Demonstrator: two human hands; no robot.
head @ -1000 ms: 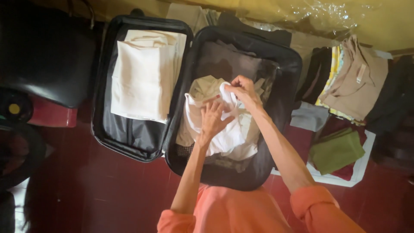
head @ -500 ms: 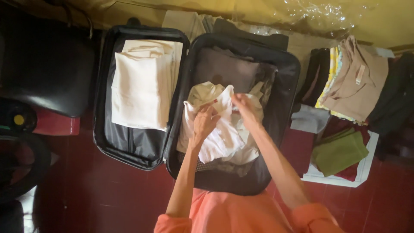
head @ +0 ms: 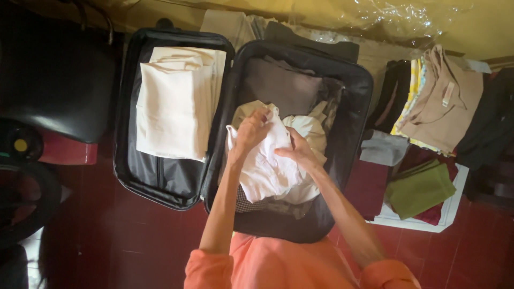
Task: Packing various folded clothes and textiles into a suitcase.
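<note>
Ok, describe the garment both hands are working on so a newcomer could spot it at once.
Start at the open black suitcase on the red floor and take its right half. The white garment lies bunched on top there, gripped by the left hand and right hand. It is crumpled and bright white, unlike the neatly folded cream stack opposite.

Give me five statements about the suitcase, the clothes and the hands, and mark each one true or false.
1. Both hands grip the white garment over the right half of the open suitcase. True: the left hand holds its upper edge and the right hand holds its middle.
2. The left half of the suitcase is bare. False: a stack of folded cream cloth lies in it.
3. A folded green cloth lies outside the suitcase, to its right. True.
4. The suitcase is zipped shut. False: it lies open, both halves showing.
5. The floor is dark red. True.
</note>
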